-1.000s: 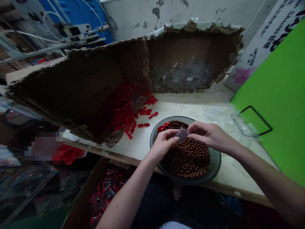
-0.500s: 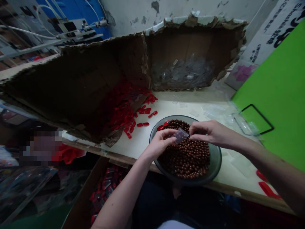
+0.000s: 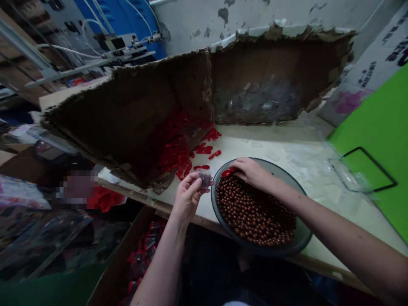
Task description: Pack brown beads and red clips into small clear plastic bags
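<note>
Pinching a small clear bag (image 3: 204, 178) in the left hand (image 3: 188, 197)! Right hand (image 3: 251, 173) curls its fingers over a red piece (image 3: 227, 173) at the rim of the bead bowl (image 3: 304, 238).

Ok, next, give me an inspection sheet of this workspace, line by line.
Surface: cream tabletop with a wooden front edge, scattered with clear plastic scraps.
Job's things: grey bowl of brown beads; small clear bag with dark contents.
Clutter: torn cardboard box spilling red plastic pieces; clear plastic pieces in the box section beside it.
Hands: left hand holds the bag up beside the bowl; right hand lies at the bowl's rim, touching a red piece.
Cables: white tubing at a machine, back left.
Surroundings: peeling wall; green board.
</note>
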A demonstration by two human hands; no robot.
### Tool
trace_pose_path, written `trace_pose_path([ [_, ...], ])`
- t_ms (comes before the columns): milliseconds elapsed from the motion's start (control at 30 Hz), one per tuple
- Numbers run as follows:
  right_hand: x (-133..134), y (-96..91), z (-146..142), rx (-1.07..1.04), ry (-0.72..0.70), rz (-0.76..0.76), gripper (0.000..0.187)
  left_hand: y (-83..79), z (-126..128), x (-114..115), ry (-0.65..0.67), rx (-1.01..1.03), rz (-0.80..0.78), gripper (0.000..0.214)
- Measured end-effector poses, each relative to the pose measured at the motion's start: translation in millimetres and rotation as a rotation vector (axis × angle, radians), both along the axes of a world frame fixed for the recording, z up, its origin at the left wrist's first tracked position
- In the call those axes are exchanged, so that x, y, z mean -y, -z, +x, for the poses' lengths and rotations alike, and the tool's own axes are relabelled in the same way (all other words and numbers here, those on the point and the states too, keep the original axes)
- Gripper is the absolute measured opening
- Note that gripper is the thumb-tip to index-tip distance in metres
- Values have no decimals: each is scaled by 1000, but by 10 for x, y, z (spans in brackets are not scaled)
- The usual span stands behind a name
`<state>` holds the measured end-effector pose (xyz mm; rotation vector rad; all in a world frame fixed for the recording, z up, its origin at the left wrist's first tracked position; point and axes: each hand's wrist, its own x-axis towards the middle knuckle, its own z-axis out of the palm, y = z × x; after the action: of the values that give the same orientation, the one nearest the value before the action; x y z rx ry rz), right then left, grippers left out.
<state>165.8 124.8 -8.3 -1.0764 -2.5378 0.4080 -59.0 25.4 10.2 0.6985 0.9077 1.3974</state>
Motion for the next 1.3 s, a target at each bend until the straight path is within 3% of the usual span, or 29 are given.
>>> trace_pose_path([
  [167, -137, 163, -77, 70, -44, 59, 11, 5, 12, 39, -24, 8, -20, 30],
  [300, -70, 86, 19, -7, -15, -5, 15, 31, 88, 52, 15, 16, -43, 30],
  [367, 22, 12, 96, -164, 61, -143, 14, 45, 149, 54, 41, 11, -46, 30],
  [567, 379, -112, 379, -792, 306, -818, 29, 61, 400, 52, 157, -26, -22, 29],
  [667, 520, -124, 520, -1013, 408, -1023, 34, 55, 541, 63, 205, -37, -12, 27],
  [733, 593, -124, 604, -1103, 422, -1079, 39, 48, 639, 80, 240, -52, 0, 27],
  [833, 673, -109, 689, -1065, 402, -1049, 44, 48, 781, 123, 286, -50, -1, 28],
  [967, 741, -129, 696, -776, 449, -841, 41, 83, 921, 177, 345, -41, -5, 29],
  [1133, 839, -339, 590, -944, 475, -765, 43, 115, 991, 205, 365, -99, 2, 31],
  [1300, 894, -428, 465, -873, 394, -708, 33, 68, 1044, 242, 379, -159, -14, 32],
])
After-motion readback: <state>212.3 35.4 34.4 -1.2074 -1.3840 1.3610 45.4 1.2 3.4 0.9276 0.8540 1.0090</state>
